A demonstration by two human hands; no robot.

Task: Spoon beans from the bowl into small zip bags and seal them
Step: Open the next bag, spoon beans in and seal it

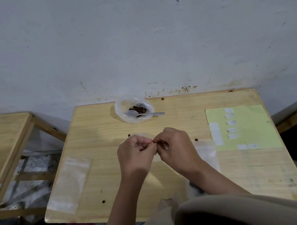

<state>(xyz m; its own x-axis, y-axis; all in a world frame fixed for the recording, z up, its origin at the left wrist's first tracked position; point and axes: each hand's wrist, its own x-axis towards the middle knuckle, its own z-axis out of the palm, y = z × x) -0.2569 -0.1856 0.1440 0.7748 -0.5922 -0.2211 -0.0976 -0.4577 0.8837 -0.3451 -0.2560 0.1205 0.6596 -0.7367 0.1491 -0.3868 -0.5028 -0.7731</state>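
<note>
Both hands are held together over the middle of the wooden table [96, 133], with the fingers curled in. The left hand [135, 154] and the right hand [175, 147] pinch with thumb and fingertips at the same spot between them, where a small clear zip bag [143, 135] is held; only a thin, almost invisible edge of plastic shows above the knuckles, so I cannot tell if it has beans inside or if its seal is closed. The bowl [122, 114] stands at the far edge of the table, close to the wall. It is of clear plastic, and a small heap of dark brown beans [139, 109] lies in it. A pale spoon [140, 113] rests in the bowl with its handle pointing to the right over the rim. A larger clear bag [69, 184] lies flat on the left part of the table. On the right part lies a light green sheet [252, 128] with small white labels on it. A few single beans are scattered on the table.
</note>
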